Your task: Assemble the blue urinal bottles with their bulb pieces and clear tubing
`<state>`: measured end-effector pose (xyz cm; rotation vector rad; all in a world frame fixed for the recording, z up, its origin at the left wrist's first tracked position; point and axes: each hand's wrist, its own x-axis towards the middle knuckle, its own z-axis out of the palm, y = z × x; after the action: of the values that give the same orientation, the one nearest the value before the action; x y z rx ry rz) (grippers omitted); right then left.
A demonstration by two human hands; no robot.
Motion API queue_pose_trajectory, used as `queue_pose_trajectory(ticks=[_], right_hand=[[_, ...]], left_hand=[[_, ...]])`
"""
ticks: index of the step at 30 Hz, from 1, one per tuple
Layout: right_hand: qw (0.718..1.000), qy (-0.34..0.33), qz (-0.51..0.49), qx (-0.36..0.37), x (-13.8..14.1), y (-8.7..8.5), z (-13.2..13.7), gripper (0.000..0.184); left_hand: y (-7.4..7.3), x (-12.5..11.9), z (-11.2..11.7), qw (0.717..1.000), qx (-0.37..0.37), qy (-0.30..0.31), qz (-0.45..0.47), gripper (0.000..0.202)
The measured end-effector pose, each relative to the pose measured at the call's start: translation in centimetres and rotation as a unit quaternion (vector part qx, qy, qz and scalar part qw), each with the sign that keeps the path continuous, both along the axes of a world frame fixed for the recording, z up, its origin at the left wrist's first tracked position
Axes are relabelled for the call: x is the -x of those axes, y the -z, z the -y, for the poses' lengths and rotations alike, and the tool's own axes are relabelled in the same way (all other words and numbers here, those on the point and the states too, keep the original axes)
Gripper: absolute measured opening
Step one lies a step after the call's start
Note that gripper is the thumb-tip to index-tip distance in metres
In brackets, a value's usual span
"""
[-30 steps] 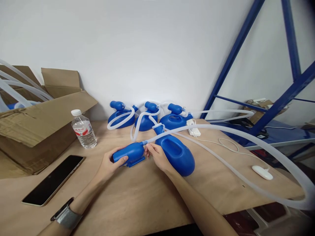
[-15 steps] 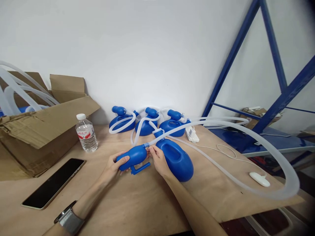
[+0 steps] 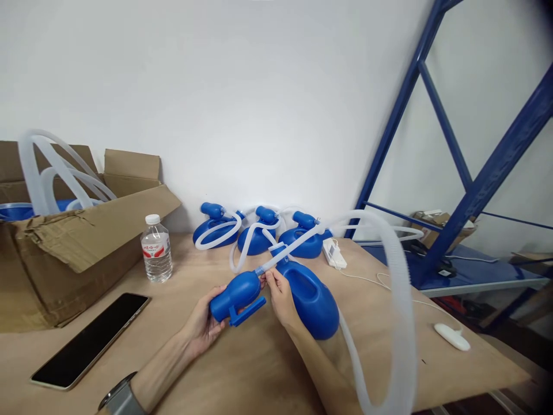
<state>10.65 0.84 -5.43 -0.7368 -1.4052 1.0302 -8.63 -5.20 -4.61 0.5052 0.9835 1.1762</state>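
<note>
Grasping blue bottle [image 3: 238, 294] in left hand [image 3: 203, 325], right hand [image 3: 281, 298] by hose [image 3: 401, 305], hold unclear, jug [image 3: 317, 308] beside, carton [image 3: 93, 242] left

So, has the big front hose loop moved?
Yes, leftward: the hose loop is now left of the white oval object; earlier it reached past its right side.

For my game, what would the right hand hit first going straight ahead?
Probably the near end of the translucent white plastic tube; I can't tell whether the right hand touches it.
</note>
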Motion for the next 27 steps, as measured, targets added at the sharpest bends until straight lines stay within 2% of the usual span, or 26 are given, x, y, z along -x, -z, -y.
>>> queue_pose_trajectory(ticks=[4, 9, 11, 15, 17, 18, 20, 22, 24, 25, 27], right_hand=[[0.998, 0.027, -0.056, 0.02, -0.4, 0.0, -0.5, 0.046], [0.986, -0.028, -0.141, 0.086, -0.1, -0.2, -0.1, 0.045], [0.974, -0.039, -0.19, 0.115, 0.2, -0.8, 0.1, 0.043], [0.938, -0.051, -0.288, 0.186, 0.2, -3.2, -0.5, 0.035], [0.926, -0.059, -0.308, 0.211, 0.2, -4.8, -1.1, 0.036], [0.922, -0.06, -0.313, 0.221, 0.3, -5.6, -1.3, 0.039], [0.91, -0.059, -0.333, 0.238, 0.6, -7.2, -1.6, 0.047], [0.9, -0.055, -0.362, 0.237, 1.1, -8.7, -1.5, 0.05], [0.899, -0.06, -0.374, 0.221, 1.6, -10.0, -1.3, 0.05], [0.902, -0.069, -0.369, 0.212, 1.7, -10.4, -1.1, 0.05], [0.912, -0.098, -0.345, 0.2, 1.9, -10.9, -0.9, 0.051]], left_hand=[[0.7, 0.3, 0.0, 0.991, -0.113, -0.005, -0.071, 0.051], [1.5, 1.0, -0.1, 0.958, -0.201, -0.022, -0.205, 0.063], [1.5, 1.0, 0.0, 0.918, -0.251, -0.03, -0.304, 0.059], [1.1, 0.9, 0.9, 0.804, -0.357, -0.081, -0.469, 0.048], [0.8, 0.8, 1.5, 0.772, -0.396, -0.083, -0.491, 0.043], [0.7, 0.7, 1.9, 0.768, -0.407, -0.084, -0.487, 0.041], [0.6, 0.3, 2.3, 0.791, -0.397, -0.088, -0.456, 0.04], [0.6, -0.2, 2.4, 0.858, -0.338, -0.076, -0.38, 0.049], [0.6, -0.8, 2.3, 0.937, -0.24, -0.045, -0.25, 0.058], [0.5, -1.0, 2.1, 0.966, -0.187, -0.028, -0.175, 0.059], [0.4, -1.2, 1.8, 0.996, -0.083, -0.002, -0.044, 0.051]])
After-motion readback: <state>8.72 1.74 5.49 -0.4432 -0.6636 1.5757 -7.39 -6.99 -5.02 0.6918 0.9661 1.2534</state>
